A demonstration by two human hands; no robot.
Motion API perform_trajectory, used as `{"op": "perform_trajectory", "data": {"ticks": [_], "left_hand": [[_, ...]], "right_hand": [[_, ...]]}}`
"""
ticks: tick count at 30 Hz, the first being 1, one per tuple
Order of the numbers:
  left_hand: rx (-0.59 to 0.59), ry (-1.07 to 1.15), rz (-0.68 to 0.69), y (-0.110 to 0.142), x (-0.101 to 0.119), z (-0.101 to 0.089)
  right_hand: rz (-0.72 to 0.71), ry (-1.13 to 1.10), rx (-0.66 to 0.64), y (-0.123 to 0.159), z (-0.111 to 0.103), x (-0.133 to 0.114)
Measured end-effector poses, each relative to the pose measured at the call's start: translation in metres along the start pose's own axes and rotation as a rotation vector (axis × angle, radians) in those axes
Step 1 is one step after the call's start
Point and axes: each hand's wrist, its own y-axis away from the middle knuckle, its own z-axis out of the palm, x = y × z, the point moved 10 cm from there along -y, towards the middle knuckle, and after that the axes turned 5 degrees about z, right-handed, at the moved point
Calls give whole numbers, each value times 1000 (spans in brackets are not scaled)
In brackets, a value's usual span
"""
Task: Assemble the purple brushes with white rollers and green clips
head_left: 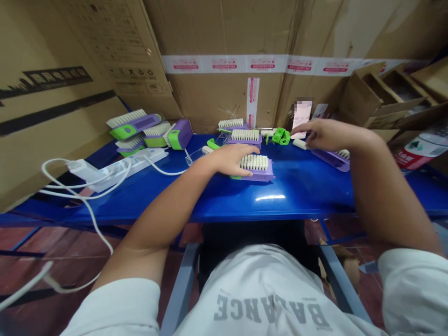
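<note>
presently our left hand (231, 160) lies on the near brush (259, 174), its fingers clamped around the left end, thumb on the near side and the others reaching across to the far side. this brush sits bristles up, around the middle of the blue bench (304, 196), back from its near edge. our right hand (324, 133) hangs over a white roller (299, 143) and a purple brush (331, 159) towards the right end; its fingers are bent and blurred, and we cannot tell whether they hold anything.

along the far edge we see two more brushes, one in front of the other, and some green parts (281, 136). by the far left corner a pile of brushes (135, 125) lies beside a white power strip (129, 168).

at the far right corner stand open cardboard boxes (362, 95) with dark hollows; we cannot make out what they hold. a bottle (416, 151) with a red and white label is just in front, its contents unclear to us.
</note>
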Motion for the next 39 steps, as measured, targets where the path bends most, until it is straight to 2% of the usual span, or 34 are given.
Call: {"op": "perform_trajectory", "data": {"ticks": [1,3,5,8,10,13,15,18,22,25,28,32,39], "left_hand": [[-15,-13,-11,1,-1,0],[-50,-36,-35,2,-4,-2],[-74,-50,-60,4,-6,-3],[-73,-41,-66,5,-5,-4],[-66,-28,-60,3,-4,-3],[-103,-36,-91,2,-5,2],[-142,-54,-128,2,-8,6],[-156,-65,-160,2,-13,7],[-132,-54,-170,4,-17,4],[-133,-53,-177,5,-19,3],[-130,-62,-189,6,-21,1],[-125,-70,-194,6,-23,1],[-122,-67,-190,5,-26,3]], "right_hand": [[-31,-77,-172,-7,21,-2],[-104,-214,-352,-17,51,-5],[-134,-274,-416,-23,75,-1],[-210,-244,-368,-26,94,2],[-274,-236,-341,-23,96,-1],[-317,-246,-333,-17,86,-6],[-278,-259,-298,-15,74,0],[-121,-251,-252,-16,65,25],[73,-181,-306,-17,74,59],[137,-111,-374,-17,80,69],[154,-67,-429,-15,81,69],[175,-39,-420,-16,79,72],[120,-76,-442,-16,83,80]]}}
